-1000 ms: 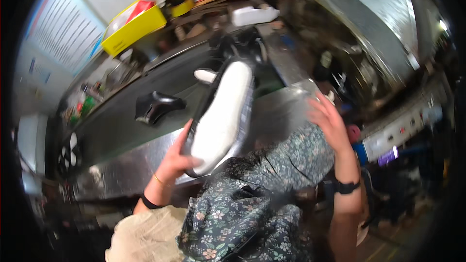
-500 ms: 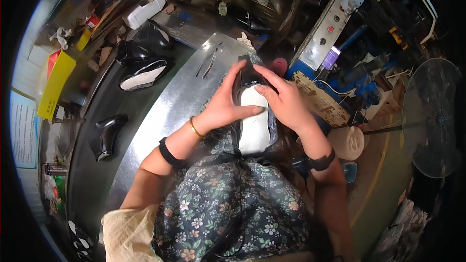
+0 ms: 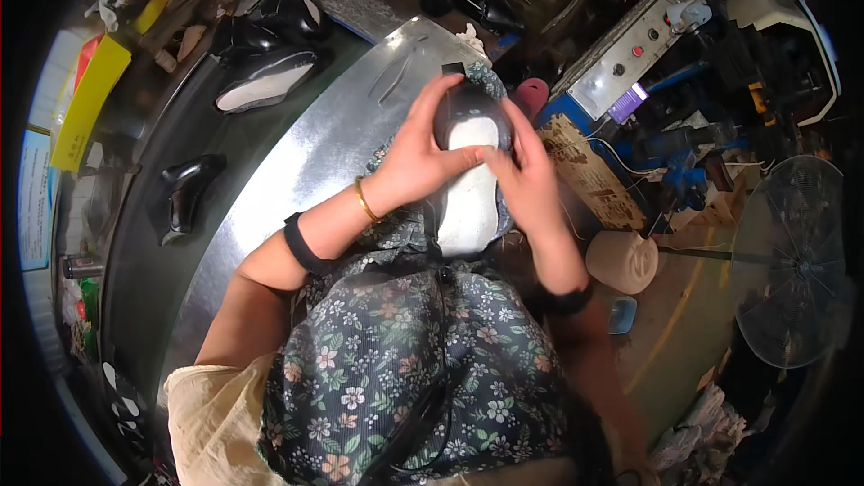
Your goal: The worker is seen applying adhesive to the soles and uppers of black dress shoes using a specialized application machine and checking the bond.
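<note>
A black shoe upper on a form [image 3: 469,207], its white underside turned up, is held above my lap with the rounded black end pointing away from me. My left hand [image 3: 419,158] wraps its left side, fingers reaching to the far end and thumb lying on the white underside. From the right, my right hand [image 3: 531,182] grips the opposite edge, its thumb bent onto the white surface close to the left thumb. The near end of the shoe rests against my floral apron [image 3: 387,351]. The fingertips beneath the shoe are hidden.
A shiny metal table [image 3: 261,189] with a thin metal tool [image 3: 396,83] lies to the left. Beyond it, a dark belt [image 3: 148,279] carries a white-soled black shoe [image 3: 267,81] and another black shoe [image 3: 189,198]. On the right are a control box [image 3: 643,45], thread cone [image 3: 621,261] and fan [image 3: 794,261].
My right hand's fingers have slid from the far end down along the right side, baring more of the black toe. The thumbs are closer together. The whole view has shifted a little.
</note>
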Motion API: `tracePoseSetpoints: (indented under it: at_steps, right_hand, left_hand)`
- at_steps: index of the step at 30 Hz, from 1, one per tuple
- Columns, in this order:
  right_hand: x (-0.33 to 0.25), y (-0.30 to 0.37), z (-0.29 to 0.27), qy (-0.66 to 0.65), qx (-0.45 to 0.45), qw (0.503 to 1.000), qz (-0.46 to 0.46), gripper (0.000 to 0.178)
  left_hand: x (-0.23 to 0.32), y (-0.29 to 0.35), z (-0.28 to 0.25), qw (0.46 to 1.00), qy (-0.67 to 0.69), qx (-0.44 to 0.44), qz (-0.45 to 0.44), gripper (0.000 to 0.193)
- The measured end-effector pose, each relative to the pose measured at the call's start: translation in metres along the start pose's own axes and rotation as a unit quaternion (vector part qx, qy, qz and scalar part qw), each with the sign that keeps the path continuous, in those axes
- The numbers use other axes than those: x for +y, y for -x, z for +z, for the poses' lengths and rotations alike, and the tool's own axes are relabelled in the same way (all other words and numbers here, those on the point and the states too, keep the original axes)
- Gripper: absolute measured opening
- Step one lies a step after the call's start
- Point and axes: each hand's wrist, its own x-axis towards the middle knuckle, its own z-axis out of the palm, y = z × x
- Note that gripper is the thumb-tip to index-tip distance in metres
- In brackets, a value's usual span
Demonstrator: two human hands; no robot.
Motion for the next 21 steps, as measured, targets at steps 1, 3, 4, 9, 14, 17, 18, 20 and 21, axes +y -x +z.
tracePoseSetpoints:
  at_steps: [1, 3, 4, 9, 14, 17, 18, 20, 21]
  right_hand:
    - [0.002, 0.013, 0.004, -0.067, 0.062, 0.995, 0.035, 0.037]
    - [0.011, 0.033, 0.001, -0.090, 0.049, 0.982, 0.160, 0.038]
    - [0.017, 0.039, -0.003, -0.051, 0.057, 0.982, 0.174, 0.032]
    - [0.055, 0.036, -0.049, -0.234, -0.048, 0.956, 0.171, 0.030]
    - [0.072, 0.038, -0.023, -0.570, -0.089, 0.789, 0.210, 0.069]
    - [0.068, 0.037, -0.011, -0.347, -0.088, 0.918, 0.171, 0.068]
    - [0.065, 0.035, -0.012, -0.284, -0.078, 0.932, 0.211, 0.068]
    - [0.060, 0.026, -0.013, -0.253, -0.085, 0.939, 0.216, 0.066]
    - [0.056, 0.025, -0.015, -0.259, -0.087, 0.933, 0.236, 0.066]
  left_hand:
    - [0.003, -0.008, -0.003, 0.996, -0.073, 0.030, 0.050, 0.089]
    - [0.009, -0.025, -0.007, 0.985, -0.139, 0.023, 0.102, 0.085]
    - [0.011, -0.034, -0.008, 0.985, -0.145, -0.018, 0.090, 0.083]
    - [0.014, -0.041, -0.007, 0.972, 0.202, -0.081, -0.085, 0.062]
    - [0.007, -0.028, -0.003, 0.974, 0.190, -0.072, -0.101, 0.065]
    - [0.006, -0.030, 0.002, 0.974, 0.183, -0.086, -0.105, 0.064]
    - [0.006, -0.032, 0.003, 0.980, 0.158, -0.094, -0.076, 0.063]
    - [0.007, -0.036, 0.004, 0.980, 0.149, -0.100, -0.085, 0.063]
    - [0.007, -0.038, 0.004, 0.977, 0.159, -0.113, -0.089, 0.063]
